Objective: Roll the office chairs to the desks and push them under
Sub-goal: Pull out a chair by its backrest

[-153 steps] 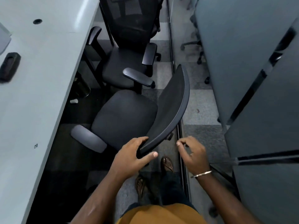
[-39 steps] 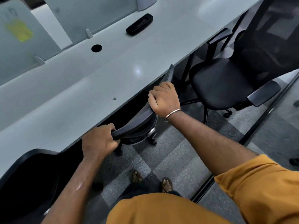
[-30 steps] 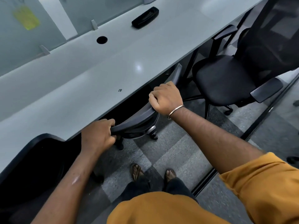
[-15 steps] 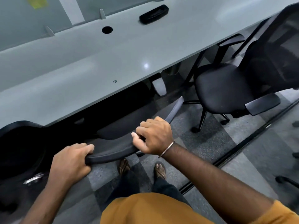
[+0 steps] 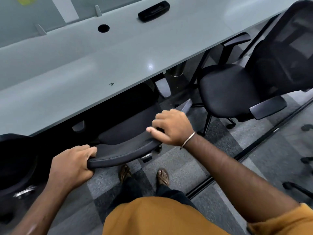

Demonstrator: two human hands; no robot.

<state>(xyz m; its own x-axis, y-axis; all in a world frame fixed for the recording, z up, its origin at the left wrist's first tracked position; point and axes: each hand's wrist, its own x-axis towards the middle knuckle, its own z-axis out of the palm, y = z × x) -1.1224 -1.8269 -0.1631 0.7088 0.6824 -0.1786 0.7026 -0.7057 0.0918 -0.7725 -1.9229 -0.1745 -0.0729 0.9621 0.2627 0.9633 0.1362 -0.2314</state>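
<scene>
Your left hand (image 5: pixel 72 164) was curled tight around the near left end of the office chair's backrest (image 5: pixel 123 154), fingers wrapped over the top edge and the thumb tucked below. Your right hand (image 5: pixel 171 127) gripped the same top edge further to the right, fingers folded over it and the thumb stretched out along the rim, with a thin metal bangle (image 5: pixel 188 139) at the wrist. Neither hand was spread; both were closed on the backrest.

The office chair (image 5: pixel 128 133) you held stood at the edge of the grey surface (image 5: pixel 84 65), its seat partly under the overhang and its backrest out on your side, above your sandalled feet (image 5: pixel 163 177). One grey armrest (image 5: pixel 163 87) showed just beneath the surface's edge.

A second office chair (image 5: pixel 228 89) with a mesh back stood to the right, its seat out from the surface and one armrest at the edge. Another dark chair (image 5: pixel 15 161) sat at the far left. On the surface lay a flat black object (image 5: pixel 153 10), and near it a round cable hole (image 5: pixel 103 28).
</scene>
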